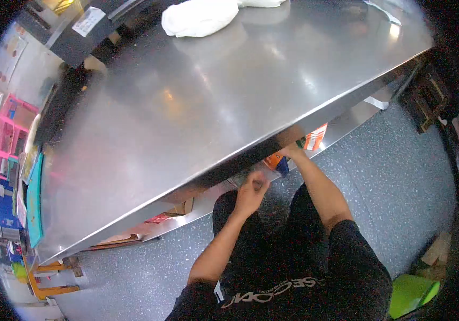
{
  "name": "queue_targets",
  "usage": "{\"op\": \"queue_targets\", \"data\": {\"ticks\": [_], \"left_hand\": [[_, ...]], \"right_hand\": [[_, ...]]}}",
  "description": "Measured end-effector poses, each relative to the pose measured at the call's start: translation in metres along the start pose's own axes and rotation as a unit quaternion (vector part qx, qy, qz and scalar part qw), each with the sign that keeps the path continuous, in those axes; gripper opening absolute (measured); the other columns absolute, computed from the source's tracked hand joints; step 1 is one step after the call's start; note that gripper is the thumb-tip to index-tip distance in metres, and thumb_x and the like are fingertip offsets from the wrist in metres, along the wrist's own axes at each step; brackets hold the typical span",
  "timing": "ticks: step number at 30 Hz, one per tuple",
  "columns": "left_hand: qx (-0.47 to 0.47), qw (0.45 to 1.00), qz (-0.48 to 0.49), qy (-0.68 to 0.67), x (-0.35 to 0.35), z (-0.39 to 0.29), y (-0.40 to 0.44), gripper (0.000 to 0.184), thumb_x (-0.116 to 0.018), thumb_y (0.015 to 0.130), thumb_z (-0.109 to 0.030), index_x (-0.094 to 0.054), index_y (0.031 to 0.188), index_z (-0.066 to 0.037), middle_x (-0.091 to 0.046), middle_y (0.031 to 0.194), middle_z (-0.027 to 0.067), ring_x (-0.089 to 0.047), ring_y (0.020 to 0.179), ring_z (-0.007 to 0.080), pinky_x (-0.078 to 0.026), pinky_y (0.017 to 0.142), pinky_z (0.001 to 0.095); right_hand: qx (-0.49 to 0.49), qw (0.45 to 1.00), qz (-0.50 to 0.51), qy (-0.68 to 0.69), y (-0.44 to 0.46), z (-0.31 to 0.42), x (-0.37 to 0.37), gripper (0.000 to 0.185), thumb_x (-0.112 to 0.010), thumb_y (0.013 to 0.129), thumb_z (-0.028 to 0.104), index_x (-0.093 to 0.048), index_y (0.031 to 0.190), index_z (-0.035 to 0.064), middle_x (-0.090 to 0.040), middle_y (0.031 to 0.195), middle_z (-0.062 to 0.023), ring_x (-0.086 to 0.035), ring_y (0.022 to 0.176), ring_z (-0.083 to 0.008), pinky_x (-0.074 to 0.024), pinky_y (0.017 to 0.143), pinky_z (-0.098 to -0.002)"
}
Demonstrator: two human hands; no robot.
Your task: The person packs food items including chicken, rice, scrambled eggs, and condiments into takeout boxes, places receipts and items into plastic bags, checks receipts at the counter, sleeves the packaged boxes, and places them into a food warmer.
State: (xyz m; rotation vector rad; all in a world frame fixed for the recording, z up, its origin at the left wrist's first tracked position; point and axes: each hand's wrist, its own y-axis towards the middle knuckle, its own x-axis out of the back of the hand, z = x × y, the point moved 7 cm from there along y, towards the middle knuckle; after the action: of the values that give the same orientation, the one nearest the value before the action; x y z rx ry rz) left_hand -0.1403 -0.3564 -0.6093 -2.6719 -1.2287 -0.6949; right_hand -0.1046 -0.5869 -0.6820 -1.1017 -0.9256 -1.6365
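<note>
My left hand (253, 191) is in front of the table edge, above my knees, with its fingers curled in and slightly blurred. Whatever it holds, if anything, does not show. Farther to the right, my right hand (292, 151) reaches under the tabletop to the lower shelf, and its fingers are mostly hidden. Close beside it are an orange and dark blue package (276, 162) and an orange-and-white striped package (315, 137). Whether my right hand touches either one, I cannot tell.
The steel table (149, 139) spans the view, with a white bag (200, 17) at its far side. Cardboard (178, 208) lies on the lower shelf (200, 206). Pink bins (12, 128) stand left, a wooden stool (52, 289) lower left, a green bin (412, 294) lower right.
</note>
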Motion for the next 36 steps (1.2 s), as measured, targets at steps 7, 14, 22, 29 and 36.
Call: {"op": "queue_targets", "data": {"ticks": [7,14,22,29,36], "left_hand": [[0.135,0.972,0.042,0.186,-0.077,0.072,0.075,0.054,-0.05,0.092,-0.04,-0.045,0.121,0.005,-0.062,0.107,0.0302,-0.061,0.096,0.0473,-0.049,0.085,0.0523],[0.175,0.959,-0.016,0.222,-0.079,0.044,0.06,0.058,-0.052,0.091,-0.02,-0.026,0.137,0.004,-0.061,0.101,0.035,-0.063,0.09,0.0483,-0.053,0.079,0.0526],[0.22,0.973,-0.065,0.036,-0.042,0.082,0.077,0.049,-0.036,0.098,-0.036,-0.049,0.129,0.0,-0.06,0.117,0.0206,-0.058,0.105,0.0336,-0.045,0.094,0.0436],[0.16,0.9,0.1,-0.393,-0.023,-0.06,-0.03,0.098,-0.07,0.084,-0.04,-0.011,0.148,0.005,-0.032,0.146,0.022,-0.028,0.139,0.0276,-0.023,0.114,0.0374],[0.081,0.992,0.096,0.016,-0.008,-0.082,-0.059,0.093,-0.067,0.084,-0.048,-0.02,0.148,0.001,-0.022,0.152,0.0241,-0.023,0.141,0.0331,-0.02,0.115,0.0423]], "right_hand": [[-0.106,0.957,0.006,0.27,-0.054,-0.006,0.008,0.046,-0.063,0.08,0.024,-0.057,0.12,0.0008,-0.066,0.089,-0.0283,-0.065,0.088,-0.0429,-0.0516,0.079,-0.0455],[-0.106,0.966,-0.149,0.182,-0.139,0.095,0.159,0.032,-0.055,0.082,0.001,-0.058,0.113,0.002,-0.063,0.083,-0.0294,-0.06,0.081,-0.0489,-0.0504,0.071,-0.0525],[-0.126,0.816,-0.223,0.518,-0.221,0.024,0.194,0.03,-0.061,0.089,0.005,-0.058,0.117,-0.0033,-0.069,0.102,-0.0114,-0.067,0.088,-0.0196,-0.0537,0.078,-0.0314],[-0.165,0.603,-0.09,0.775,-0.238,0.044,0.174,0.036,-0.067,0.083,0.0,-0.057,0.117,-0.0042,-0.068,0.105,-0.0123,-0.068,0.089,-0.0195,-0.0552,0.08,-0.032],[-0.19,0.573,-0.019,0.797,-0.239,0.061,0.143,0.032,-0.066,0.085,0.005,-0.059,0.116,-0.0027,-0.067,0.105,-0.0119,-0.066,0.092,-0.0177,-0.0538,0.084,-0.0334]]}}
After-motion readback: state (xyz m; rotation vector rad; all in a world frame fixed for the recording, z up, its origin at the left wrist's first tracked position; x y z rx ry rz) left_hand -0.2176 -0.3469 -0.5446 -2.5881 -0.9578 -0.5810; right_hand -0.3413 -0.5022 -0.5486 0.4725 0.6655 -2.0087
